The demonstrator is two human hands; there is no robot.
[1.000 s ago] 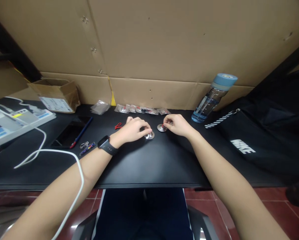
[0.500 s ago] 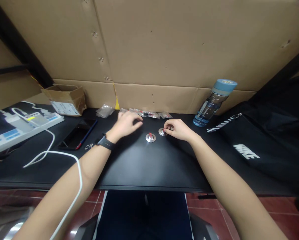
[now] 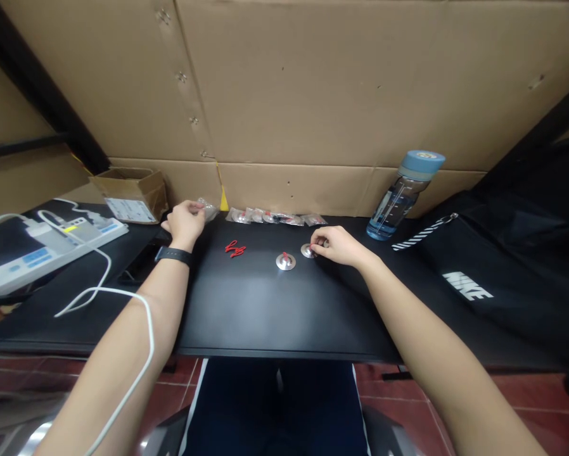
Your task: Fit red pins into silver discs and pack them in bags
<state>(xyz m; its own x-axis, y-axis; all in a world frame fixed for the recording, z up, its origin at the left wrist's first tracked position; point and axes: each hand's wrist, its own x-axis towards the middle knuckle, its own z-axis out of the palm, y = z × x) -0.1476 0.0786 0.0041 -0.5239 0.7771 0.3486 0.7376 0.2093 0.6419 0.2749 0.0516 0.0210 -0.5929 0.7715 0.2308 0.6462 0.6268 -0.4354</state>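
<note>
Cardboard wall [image 3: 313, 88]: spans the far side. Table [image 3: 275, 316]: black top, worked from the six o'clock edge; clock positions are taken from its centre. Black bag [image 3: 512, 253]: three o'clock, white NIKE lettering on its front. Power strip [image 3: 42, 256]: nine o'clock, white, plugs fitted; a white cable [image 3: 97, 291] crosses the left forearm. Bottle [image 3: 403, 199]: two o'clock, blue cap, clear liquid inside. Cardboard box [image 3: 131, 196]: ten o'clock, top open, white label on the near face. Phone [image 3: 137, 266]: nine o'clock, dark, partly hidden by the left arm.

Left hand [image 3: 184, 223]: ten o'clock, fingers at the plastic sleeves [image 3: 210, 210]; whether its grip has closed on them cannot be told. Right hand [image 3: 339, 244]: two o'clock, grip pinched on the red loop of the second disc [image 3: 306, 251].

Clear packets [image 3: 265, 216]: in a row at twelve o'clock, before the wall, small items with red parts inside. First disc [image 3: 285, 262]: twelve o'clock, silver, domed, red loop on top, flat on the table, near the second disc at one o'clock. Red cords [image 3: 236, 249]: ten o'clock, loose on the table.
</note>
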